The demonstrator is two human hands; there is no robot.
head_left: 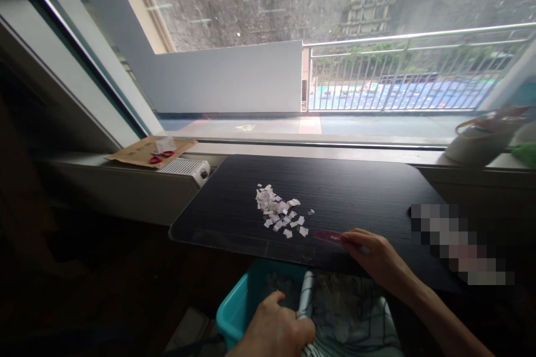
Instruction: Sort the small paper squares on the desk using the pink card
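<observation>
My right hand pinches a flat, translucent pink plastic strip at one end. The strip lies low over the dark table, its free end just right of a loose pile of small white paper scraps. My left hand is below the table's front edge, fingers curled at the edge of a white checked bag. Beside and partly under that hand is a teal bin with pale bits inside. The exact grip of the left fingers is partly hidden.
Red-handled scissors lie on a brown envelope on the left sill, by a white radiator. A blurred-out long object rests at the table's right. A pale bag stands on the right sill below the large window.
</observation>
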